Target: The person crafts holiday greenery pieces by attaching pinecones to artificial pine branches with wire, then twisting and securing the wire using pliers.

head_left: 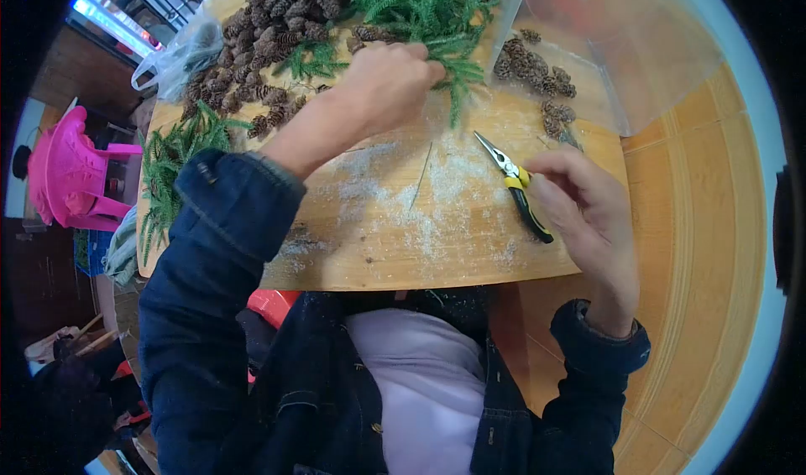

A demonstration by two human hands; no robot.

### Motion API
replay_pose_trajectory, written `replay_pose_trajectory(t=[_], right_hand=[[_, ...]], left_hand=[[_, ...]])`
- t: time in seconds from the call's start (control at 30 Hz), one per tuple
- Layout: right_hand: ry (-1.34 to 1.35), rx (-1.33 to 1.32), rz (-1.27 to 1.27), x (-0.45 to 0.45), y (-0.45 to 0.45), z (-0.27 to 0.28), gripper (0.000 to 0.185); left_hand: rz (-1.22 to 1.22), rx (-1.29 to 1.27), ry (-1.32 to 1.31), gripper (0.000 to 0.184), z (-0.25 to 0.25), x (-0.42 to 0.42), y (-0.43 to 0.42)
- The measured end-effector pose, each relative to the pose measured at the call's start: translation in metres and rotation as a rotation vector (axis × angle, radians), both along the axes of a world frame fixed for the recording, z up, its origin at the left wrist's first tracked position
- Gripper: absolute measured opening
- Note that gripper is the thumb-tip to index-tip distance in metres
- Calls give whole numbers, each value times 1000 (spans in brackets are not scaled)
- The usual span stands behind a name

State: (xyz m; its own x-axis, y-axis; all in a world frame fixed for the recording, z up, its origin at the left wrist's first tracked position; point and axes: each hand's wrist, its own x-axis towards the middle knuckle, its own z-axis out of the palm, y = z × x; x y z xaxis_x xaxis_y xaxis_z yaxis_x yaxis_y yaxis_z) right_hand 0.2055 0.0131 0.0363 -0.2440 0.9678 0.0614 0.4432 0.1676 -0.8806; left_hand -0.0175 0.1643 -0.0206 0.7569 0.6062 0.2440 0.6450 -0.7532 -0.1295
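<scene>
My left hand (388,91) reaches to the far side of the table, fingers curled inward beside the green fir sprigs (420,5). Its fingertips are mostly hidden, so what they grip does not show. Near the right edge, my right hand (583,206) is closed, thumb and fingers together, with a hint of something thin at the tips. Next to those fingers are needle-nose pliers (529,211) with yellow and black handles. One handle runs partly behind the fingers. A thin green stem or wire (421,175) lies between the hands.
Brown pine cones (285,13) are heaped at the back left, with more cones (525,64) by a clear plastic sheet (621,47). Fir sprigs (180,152) lie at the left edge. White granules (432,232) dust the wooden table (353,274). A pink chair (71,169) stands left.
</scene>
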Motion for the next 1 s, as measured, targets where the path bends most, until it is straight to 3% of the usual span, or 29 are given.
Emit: replay_pose_trajectory(t=[0.1, 0.13, 0.23, 0.27, 0.37, 0.43, 0.53, 0.67, 0.77, 0.8, 0.9, 1.0], right_hand=[[-105, 81, 42, -1, 20, -16, 23], [-162, 125, 65, -2, 27, -20, 24], [-12, 90, 39, -17, 44, -28, 26], [62, 73, 26, -24, 48, -29, 26], [178, 25, 95, -41, 57, -30, 28], [232, -5, 133, -53, 56, -27, 29], [156, -261, 64, -69, 51, -12, 31], [335, -117, 57, -78, 50, -29, 27], [307, -64, 144, -77, 47, -25, 24], [294, -36, 187, -76, 46, -24, 23], [269, -106, 271, -74, 46, -21, 21], [187, -156, 311, -72, 44, -9, 19]], left_hand=[[30, -265, -505, 9, 19, -16, -15], [32, -267, -503, 9, 21, -23, -18], [146, -1145, -1120, 9, 24, -47, -28], [153, -1143, -1121, 9, 23, -51, -35], [55, -1551, -1533, 6, 16, -60, -62], [49, -1564, -1552, 7, 12, -64, -76], [28, -1593, -1584, 10, 9, -66, -93], [75, -1513, -1501, 17, 13, -62, -108], [267, -1019, -1565, 23, 13, -59, -116], [268, -1021, -1568, 23, 14, -60, -117], [139, -801, -1341, 25, 22, -67, -118], [175, -990, -1146, 26, 27, -67, -120]])
